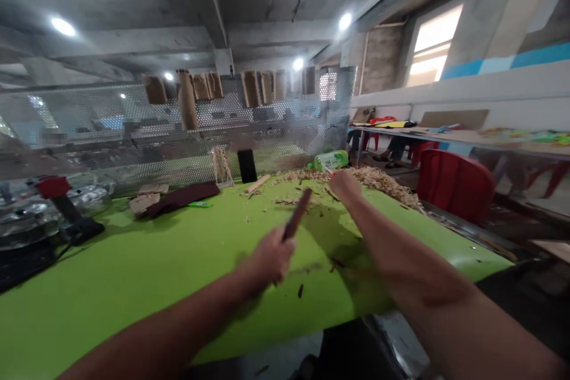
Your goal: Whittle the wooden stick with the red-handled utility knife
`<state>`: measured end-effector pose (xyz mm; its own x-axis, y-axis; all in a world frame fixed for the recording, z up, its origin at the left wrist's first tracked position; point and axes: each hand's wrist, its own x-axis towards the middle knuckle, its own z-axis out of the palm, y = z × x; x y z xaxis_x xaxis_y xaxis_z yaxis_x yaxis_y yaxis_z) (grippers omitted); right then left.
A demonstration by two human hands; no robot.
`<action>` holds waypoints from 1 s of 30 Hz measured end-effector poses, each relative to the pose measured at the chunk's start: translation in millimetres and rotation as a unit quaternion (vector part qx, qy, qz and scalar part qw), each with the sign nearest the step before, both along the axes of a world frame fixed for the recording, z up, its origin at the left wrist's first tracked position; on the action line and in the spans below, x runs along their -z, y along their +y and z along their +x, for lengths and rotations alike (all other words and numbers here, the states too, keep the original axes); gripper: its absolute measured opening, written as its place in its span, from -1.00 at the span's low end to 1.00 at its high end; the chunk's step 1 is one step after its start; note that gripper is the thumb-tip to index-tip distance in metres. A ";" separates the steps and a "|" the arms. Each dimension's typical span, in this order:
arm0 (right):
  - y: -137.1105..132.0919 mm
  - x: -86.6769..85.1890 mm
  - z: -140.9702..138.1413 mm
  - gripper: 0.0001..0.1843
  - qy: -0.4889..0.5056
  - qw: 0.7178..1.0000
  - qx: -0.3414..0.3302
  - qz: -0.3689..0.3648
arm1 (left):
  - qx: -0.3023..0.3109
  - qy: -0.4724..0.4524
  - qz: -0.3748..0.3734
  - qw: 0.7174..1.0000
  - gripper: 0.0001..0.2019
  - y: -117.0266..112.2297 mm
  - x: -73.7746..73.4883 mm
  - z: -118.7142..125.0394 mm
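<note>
My left hand (267, 258), slightly blurred, grips a dark brown wooden strip (296, 214) that points up and away from me above the green tabletop (133, 291). My right hand (345, 185) is at the far side of the table, resting at the edge of a pile of pale wood shavings (374, 181). Its fingers are curled, and a small red tip (331, 171) shows just beyond them. I cannot tell whether that hand holds it. A few dark chips lie on the table between my hands.
Behind the shavings lie a green plastic bottle (330, 160) and an upright black phone (247, 166). A maroon cloth (182, 199) and a red-topped stand (57, 202) sit at the left. Perforated metal mesh (133, 119) stands behind the table. Red chairs (456, 184) stand to the right.
</note>
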<state>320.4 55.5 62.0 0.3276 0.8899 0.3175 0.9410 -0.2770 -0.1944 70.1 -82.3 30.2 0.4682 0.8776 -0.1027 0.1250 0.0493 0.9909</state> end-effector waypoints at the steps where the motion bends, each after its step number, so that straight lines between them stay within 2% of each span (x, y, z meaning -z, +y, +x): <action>1: 2.3 -0.8 4.0 -0.55 0.019 1.000 0.018 0.005 | -0.012 -0.018 -0.004 1.000 -0.64 4.9 0.2 -1.7; 3: 7.6 1.0 0.0 -0.55 0.059 0.998 0.021 0.009 | -0.032 -0.072 -0.013 0.997 -0.67 17.1 -0.1 -6.3; 5: 11.7 5.7 -12.7 -0.56 0.081 0.997 -0.011 0.012 | -0.034 -0.111 -0.015 0.993 -0.70 26.7 0.3 -10.2; 9: 7.9 12.2 -34.1 -0.58 0.060 0.996 -0.062 0.013 | -0.020 -0.144 0.006 0.989 -0.74 30.2 4.1 -11.0; 14: -12.7 8.4 -58.7 -0.62 0.021 0.992 -0.126 0.022 | -0.052 -0.135 0.010 0.989 -0.74 33.0 6.7 -11.4; 19: -25.9 9.4 -85.1 -0.65 -0.034 0.983 -0.178 0.022 | -0.100 -0.117 0.015 0.988 -0.86 39.7 3.0 -12.6; 30: -30.1 9.7 -91.3 -0.65 -0.087 0.977 -0.194 0.018 | -0.098 -0.082 0.041 0.991 -0.88 32.9 -0.7 -4.8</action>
<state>229.1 25.4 52.3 -0.0946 0.9236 0.3716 0.9934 0.1121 -0.0257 65.4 -49.4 30.9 0.2921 0.9557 0.0357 -0.0419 -0.0245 0.9988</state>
